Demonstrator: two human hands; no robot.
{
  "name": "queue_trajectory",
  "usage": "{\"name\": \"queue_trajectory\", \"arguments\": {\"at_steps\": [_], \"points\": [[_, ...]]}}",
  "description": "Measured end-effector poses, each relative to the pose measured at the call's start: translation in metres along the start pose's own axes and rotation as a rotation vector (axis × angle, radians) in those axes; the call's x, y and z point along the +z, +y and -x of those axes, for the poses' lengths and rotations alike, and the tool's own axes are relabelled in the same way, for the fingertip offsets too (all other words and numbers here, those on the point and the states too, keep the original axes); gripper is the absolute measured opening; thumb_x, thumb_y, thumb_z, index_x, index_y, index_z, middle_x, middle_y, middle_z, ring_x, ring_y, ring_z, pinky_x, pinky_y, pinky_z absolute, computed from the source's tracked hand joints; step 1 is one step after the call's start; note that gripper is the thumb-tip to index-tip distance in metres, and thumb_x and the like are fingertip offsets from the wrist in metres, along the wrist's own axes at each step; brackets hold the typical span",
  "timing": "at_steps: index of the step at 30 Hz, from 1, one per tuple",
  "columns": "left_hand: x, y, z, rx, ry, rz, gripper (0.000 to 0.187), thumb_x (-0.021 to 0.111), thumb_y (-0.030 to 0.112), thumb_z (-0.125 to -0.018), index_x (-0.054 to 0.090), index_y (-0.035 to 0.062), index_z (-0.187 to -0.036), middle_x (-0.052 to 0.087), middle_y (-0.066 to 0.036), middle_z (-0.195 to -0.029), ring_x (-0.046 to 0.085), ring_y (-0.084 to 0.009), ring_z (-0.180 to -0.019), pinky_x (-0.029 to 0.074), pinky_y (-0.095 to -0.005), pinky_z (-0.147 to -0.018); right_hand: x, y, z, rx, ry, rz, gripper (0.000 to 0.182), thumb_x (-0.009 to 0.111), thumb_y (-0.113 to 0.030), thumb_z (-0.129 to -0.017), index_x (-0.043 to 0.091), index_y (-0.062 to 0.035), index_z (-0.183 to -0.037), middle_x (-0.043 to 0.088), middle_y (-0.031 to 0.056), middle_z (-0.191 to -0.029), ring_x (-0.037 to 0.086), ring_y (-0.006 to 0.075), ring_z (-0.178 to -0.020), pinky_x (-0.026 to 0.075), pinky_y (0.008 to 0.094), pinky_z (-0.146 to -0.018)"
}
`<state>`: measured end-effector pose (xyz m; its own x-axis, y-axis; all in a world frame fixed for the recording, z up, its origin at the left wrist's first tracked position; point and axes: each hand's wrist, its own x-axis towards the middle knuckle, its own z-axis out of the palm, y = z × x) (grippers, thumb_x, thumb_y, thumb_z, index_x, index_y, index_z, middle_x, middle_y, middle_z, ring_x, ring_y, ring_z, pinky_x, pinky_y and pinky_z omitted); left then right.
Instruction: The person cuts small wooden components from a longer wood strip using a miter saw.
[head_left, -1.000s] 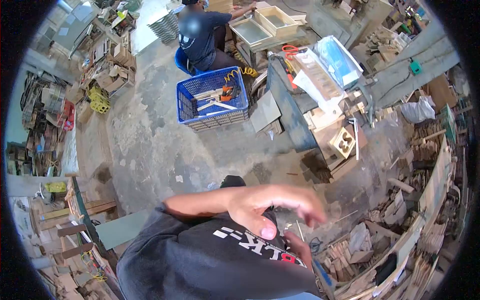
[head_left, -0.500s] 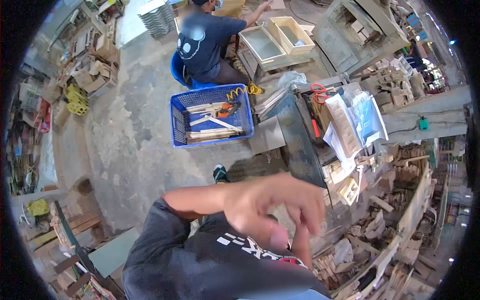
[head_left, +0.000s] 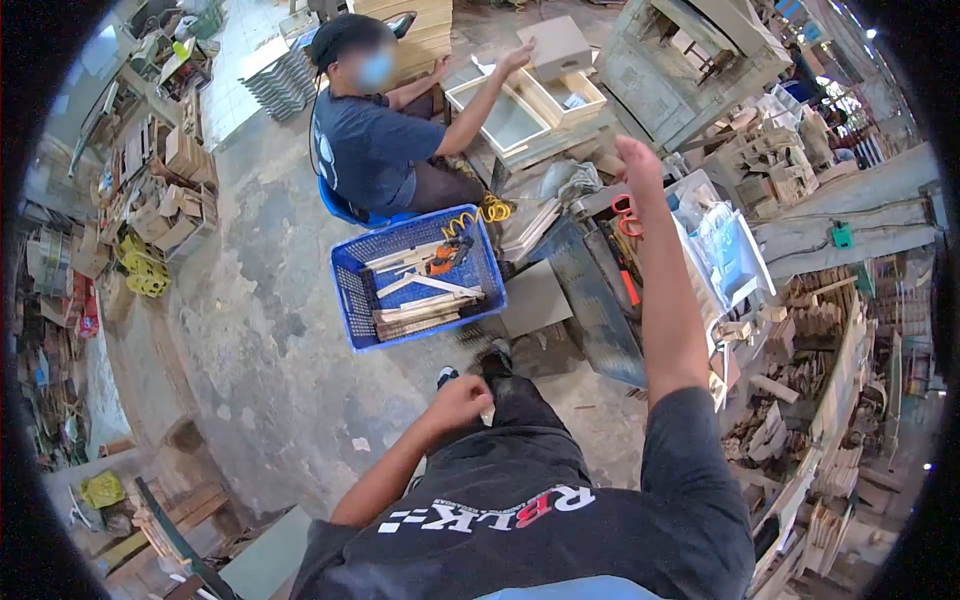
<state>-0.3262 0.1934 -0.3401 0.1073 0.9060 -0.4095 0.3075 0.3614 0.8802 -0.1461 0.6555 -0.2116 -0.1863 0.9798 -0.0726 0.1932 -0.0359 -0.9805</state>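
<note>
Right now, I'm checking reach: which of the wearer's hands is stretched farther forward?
The right hand: its arm is extended, to the right of the blue basket, while the left hand is near the body, by the dark trousers.

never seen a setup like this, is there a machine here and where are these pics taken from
No machine is doing the handling: this is a bare-handed person, filmed from a camera on their head looking forward and down. The left hand is low, fingers curled; the right hand is stretched forward. Whether either holds anything is unclear. On the floor, a blue basket contains wooden strips and an orange tool. A co-worker sits ahead.
</note>
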Motion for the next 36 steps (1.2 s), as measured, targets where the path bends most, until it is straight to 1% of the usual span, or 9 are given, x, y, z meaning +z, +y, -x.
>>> {"name": "queue_trajectory", "arguments": {"at_steps": [4,9,16,23,29,31,33,35,36], "points": [[-0.013,-0.065,0.031,-0.308,0.219,-0.202,0.03,0.069,0.031,-0.087,0.072,0.0022,-0.096,0.073,-0.016,-0.09,0.071,-0.0285,-0.085,0.055,-0.0384,-0.076,-0.011,0.019,-0.093,-0.208,0.087,0.141,0.054,0.068,-0.047,-0.092,0.068,-0.0027,-0.123,0.071,0.0053,-0.106,0.065,0.0161,-0.091,0.051,0.0311,-0.083],[-0.011,-0.122,0.068,-0.555,0.368,-0.227,0.031,0.065,0.032,-0.086,0.073,0.0045,-0.097,0.074,-0.018,-0.09,0.072,-0.0337,-0.089,0.055,-0.0426,-0.08,-0.014,0.01,-0.116,0.081,0.137,0.548,0.074,0.068,-0.065,-0.081,0.071,-0.002,-0.121,0.07,0.0206,-0.121,0.064,0.0353,-0.118,0.048,0.0405,-0.101],[0.013,-0.152,0.049,-0.757,0.248,-0.161,0.04,0.065,0.039,-0.085,0.076,0.0044,-0.103,0.075,-0.018,-0.097,0.072,-0.0349,-0.093,0.055,-0.0428,-0.082,-0.022,0.043,-0.084,-0.036,0.093,0.365,0.049,0.067,-0.045,-0.085,0.074,0.0011,-0.102,0.075,0.0173,-0.09,0.071,0.0289,-0.084,0.052,0.0381,-0.08],[-0.004,-0.093,-0.028,-0.465,0.281,-0.119,0.034,0.067,0.031,-0.088,0.074,0.0017,-0.104,0.074,-0.02,-0.096,0.073,-0.0311,-0.093,0.055,-0.0397,-0.084,-0.033,-0.006,-0.025,-0.004,0.241,0.074,0.037,0.07,-0.032,-0.083,0.073,0.0043,-0.092,0.072,0.0133,-0.081,0.065,0.0213,-0.071,0.05,0.036,-0.072],[-0.038,0.043,-0.11,0.001,0.176,0.201,0.02,0.065,0.015,-0.098,0.066,-0.0009,-0.109,0.067,-0.001,-0.094,0.06,-0.0099,-0.087,0.051,-0.0283,-0.081,-0.07,-0.071,0.025,-0.034,0.222,0.042,0.037,0.07,-0.028,-0.087,0.075,0.0023,-0.107,0.073,0.0102,-0.098,0.063,0.0188,-0.088,0.049,0.0332,-0.083],[-0.044,0.103,-0.135,0.264,0.152,0.413,0.03,0.069,0.018,-0.097,0.059,0.0023,-0.12,0.062,0.002,-0.1,0.057,-0.0082,-0.091,0.049,-0.0259,-0.081,-0.083,-0.099,0.047,-0.032,0.288,0.142,0.037,0.07,-0.029,-0.087,0.074,0.0031,-0.105,0.072,0.0101,-0.093,0.063,0.0193,-0.084,0.05,0.034,-0.078],[-0.058,0.156,-0.165,0.357,0.041,0.635,0.043,0.061,0.043,-0.099,0.056,0.007,-0.122,0.063,-0.003,-0.107,0.062,-0.0147,-0.097,0.054,-0.0319,-0.083,-0.101,-0.134,0.098,-0.007,0.359,0.24,0.038,0.07,-0.031,-0.086,0.072,0.0039,-0.102,0.07,0.01,-0.089,0.063,0.0197,-0.081,0.051,0.0349,-0.073],[-0.062,0.21,-0.183,0.34,-0.019,0.961,0.053,0.054,0.058,-0.099,0.053,0.0112,-0.125,0.062,-0.008,-0.114,0.062,-0.0213,-0.104,0.055,-0.041,-0.087,-0.124,-0.173,0.15,-0.005,-0.011,0.174,0.036,0.067,-0.032,-0.091,0.07,0.0013,-0.104,0.069,0.0072,-0.093,0.061,0.018,-0.085,0.051,0.0355,-0.078],[-0.064,0.229,-0.189,0.344,-0.09,1.065,0.056,0.054,0.059,-0.099,0.05,0.0144,-0.132,0.06,-0.01,-0.12,0.061,-0.0239,-0.11,0.053,-0.0458,-0.092,-0.14,-0.179,0.169,-0.008,0.03,0.193,0.036,0.067,-0.032,-0.091,0.07,0.0013,-0.104,0.069,0.0072,-0.093,0.061,0.018,-0.085,0.051,0.0355,-0.078]]}}
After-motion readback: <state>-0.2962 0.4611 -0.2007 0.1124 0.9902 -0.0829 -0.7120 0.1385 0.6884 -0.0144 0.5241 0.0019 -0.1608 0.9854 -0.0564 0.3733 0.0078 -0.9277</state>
